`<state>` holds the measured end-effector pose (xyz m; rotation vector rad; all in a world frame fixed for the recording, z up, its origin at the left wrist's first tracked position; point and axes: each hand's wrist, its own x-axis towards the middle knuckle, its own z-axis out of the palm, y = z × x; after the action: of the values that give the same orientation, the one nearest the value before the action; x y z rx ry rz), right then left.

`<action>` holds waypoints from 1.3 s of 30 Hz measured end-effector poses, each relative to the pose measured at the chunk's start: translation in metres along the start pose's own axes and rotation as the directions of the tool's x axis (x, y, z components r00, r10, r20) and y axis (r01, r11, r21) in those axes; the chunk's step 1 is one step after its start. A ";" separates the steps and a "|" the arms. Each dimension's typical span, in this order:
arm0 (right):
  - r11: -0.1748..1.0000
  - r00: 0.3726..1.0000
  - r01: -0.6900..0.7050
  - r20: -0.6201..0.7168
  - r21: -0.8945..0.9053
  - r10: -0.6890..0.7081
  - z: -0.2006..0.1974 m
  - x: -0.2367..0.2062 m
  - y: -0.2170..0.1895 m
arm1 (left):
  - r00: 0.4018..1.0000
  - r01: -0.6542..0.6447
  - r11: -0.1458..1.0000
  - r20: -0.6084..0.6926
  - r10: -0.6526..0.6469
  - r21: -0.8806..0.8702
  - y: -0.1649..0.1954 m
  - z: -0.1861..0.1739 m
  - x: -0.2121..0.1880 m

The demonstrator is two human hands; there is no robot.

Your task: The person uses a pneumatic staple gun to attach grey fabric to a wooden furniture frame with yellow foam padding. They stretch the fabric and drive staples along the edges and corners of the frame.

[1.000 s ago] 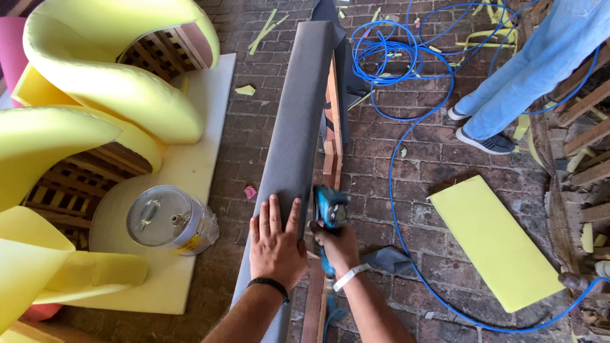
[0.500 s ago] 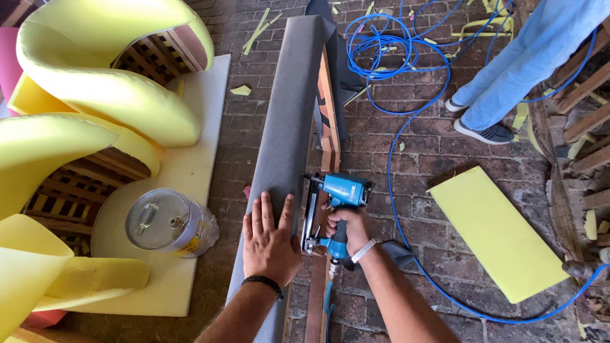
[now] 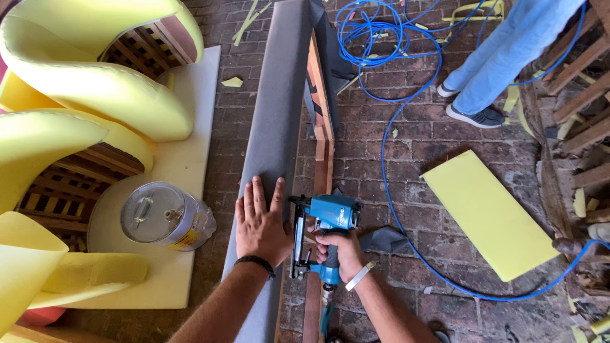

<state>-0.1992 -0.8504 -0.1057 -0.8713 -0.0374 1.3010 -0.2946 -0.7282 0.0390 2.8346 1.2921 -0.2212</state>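
Note:
A long wooden frame rail (image 3: 323,136) runs away from me across the brick floor, its upper face covered in grey fabric (image 3: 279,108). My left hand (image 3: 260,222) lies flat on the fabric, fingers spread, pressing it down. My right hand (image 3: 340,251) grips the handle of a blue pneumatic staple gun (image 3: 321,232), whose nose rests against the fabric's right edge beside the wood. A blue air hose (image 3: 391,165) leads from the gun toward coils farther away.
Yellow foam-covered curved chair frames (image 3: 89,89) stand at left on a pale foam sheet, with a metal can (image 3: 166,216) beside them. A yellow foam rectangle (image 3: 489,213) lies at right. Another person's legs in jeans (image 3: 489,70) stand at upper right near stacked wood.
The staple gun has gone from lying low by the rail to standing upright against the fabric edge. My left hand stays flat on the fabric.

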 end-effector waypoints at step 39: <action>0.982 0.948 0.176 -0.258 -0.068 -0.187 0.018 -0.079 0.045 | 0.995 -0.043 0.998 0.087 0.039 0.044 -0.019 0.014 -0.135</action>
<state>-0.2692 -0.9074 -0.0842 -1.0481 0.0619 1.0077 -0.3984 -0.8180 0.0444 2.8508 1.2262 -0.3724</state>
